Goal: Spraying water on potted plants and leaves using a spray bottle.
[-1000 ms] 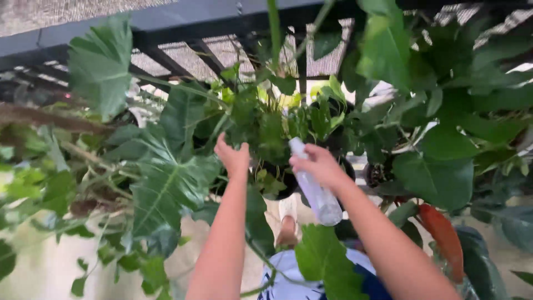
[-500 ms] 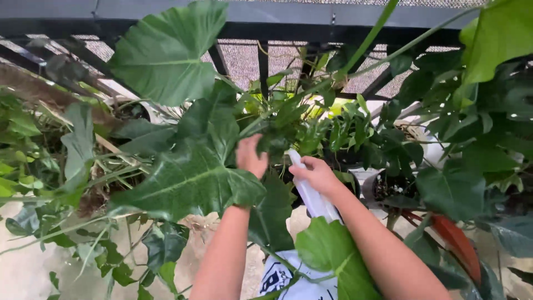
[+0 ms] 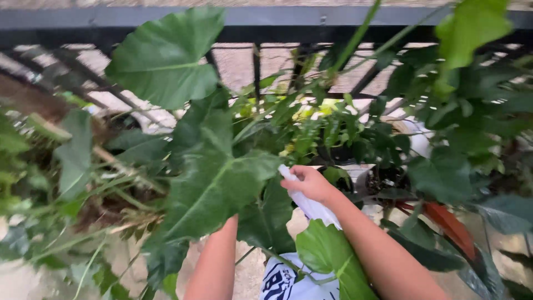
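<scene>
Right hand: your right hand [image 3: 312,183] is clenched around the upper part of a white spray bottle [image 3: 313,204], fingers wrapped near its head, the forearm running up from the lower right.
Spray bottle: slim, pale, plain plastic; it slants from your grip down toward your chest, its lower end hidden behind a rounded green leaf [image 3: 327,253]. The nozzle end points left, into the foliage, which looks like the reason for the tilt.
Left hand: hidden. Only your left forearm [image 3: 214,261] shows, rising behind the big arrow-shaped leaf [image 3: 214,183]; you cannot tell whether that hand is grasping or released.
Big leaf: dark green, pale midrib, broad and slightly drooping, just beside the bottle's tip and covering the left hand. The arm seems to reach under or behind it, perhaps to steady it.
Surroundings: another large leaf [image 3: 164,55] overhead at left, a dense cluster of small potted plants [image 3: 333,133] beyond your hands, a reddish-brown leaf [image 3: 449,225] at lower right, a dark metal railing [image 3: 266,25] across the top.
Focus: edges are blurred; finer detail is not readable.
</scene>
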